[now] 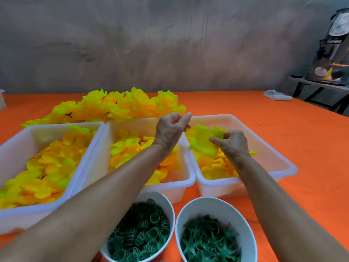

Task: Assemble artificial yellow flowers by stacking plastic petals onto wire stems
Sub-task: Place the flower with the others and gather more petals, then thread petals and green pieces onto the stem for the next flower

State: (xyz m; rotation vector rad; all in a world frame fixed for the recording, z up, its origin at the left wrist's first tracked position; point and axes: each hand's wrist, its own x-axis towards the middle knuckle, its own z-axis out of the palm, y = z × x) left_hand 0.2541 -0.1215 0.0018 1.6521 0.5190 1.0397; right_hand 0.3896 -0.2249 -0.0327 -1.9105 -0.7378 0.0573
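Orange table [283,148]; right hand [233,143] pinches yellow petal [203,142] over tray rim [186,146]; left hand [170,129] curled

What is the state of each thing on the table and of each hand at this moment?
Left hand: fingers curled, thumb up, over the middle bin; what it holds, if anything, cannot be told.
Right hand: pinches a yellow petal piece.
Three white bins: hold loose yellow petals.
Left bowl: holds green rings.
Right bowl: holds green star-shaped pieces.
Finished flowers: piled behind the bins.
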